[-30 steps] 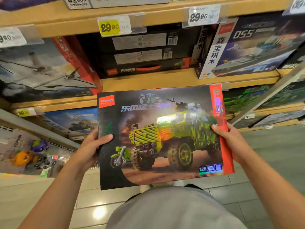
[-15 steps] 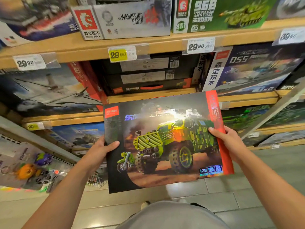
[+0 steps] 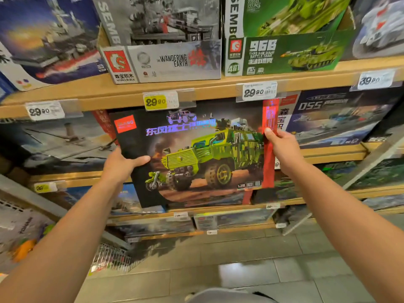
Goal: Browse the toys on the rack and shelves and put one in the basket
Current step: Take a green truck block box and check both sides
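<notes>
- Green-truck toy box (image 3: 192, 158) stands upright before the wooden shelf (image 3: 122, 95).
- Our left hand (image 3: 121, 165) grips its left edge.
- Our right hand (image 3: 282, 147) pinches its red right edge.

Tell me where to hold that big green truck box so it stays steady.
Grip the truck box by its two short side edges, one hand from each side, as the left hand and right hand do now. It is wide, flat and thin, held upright facing you; thumbs in front, fingers presumably behind.
</notes>
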